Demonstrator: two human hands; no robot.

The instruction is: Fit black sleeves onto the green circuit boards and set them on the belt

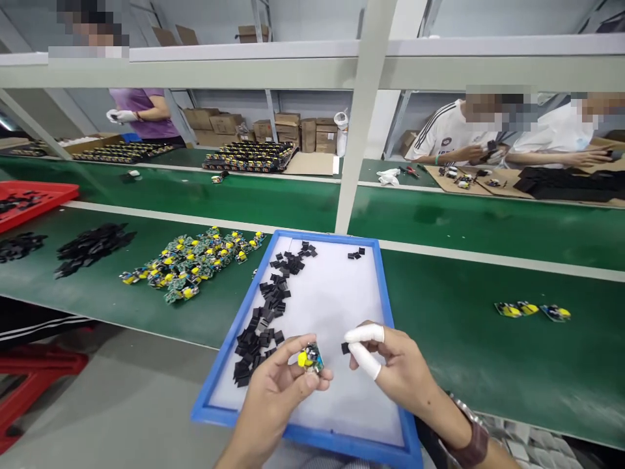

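Observation:
My left hand [280, 384] grips a small circuit board [312, 358] with a yellow component on it, above the lower part of a blue-rimmed tray [382, 286]. Just to the right, my right hand [390, 361] pinches a small black square piece [346, 348] between its thumb and index finger, both in white finger covers. A narrow gap separates the black piece from the board. Many similar black pieces [273, 296] lie along the tray's left side. A few more black pieces [356, 253] sit near its far right corner.
Left of the tray, circuit boards [190, 260] form a pile on the green bench [454, 345]. Beyond are black parts [92, 246] and a red tray [39, 195]. Several boards [532, 311] lie at right. An upright post [359, 130] stands behind the tray; co-workers sit or stand across the bench.

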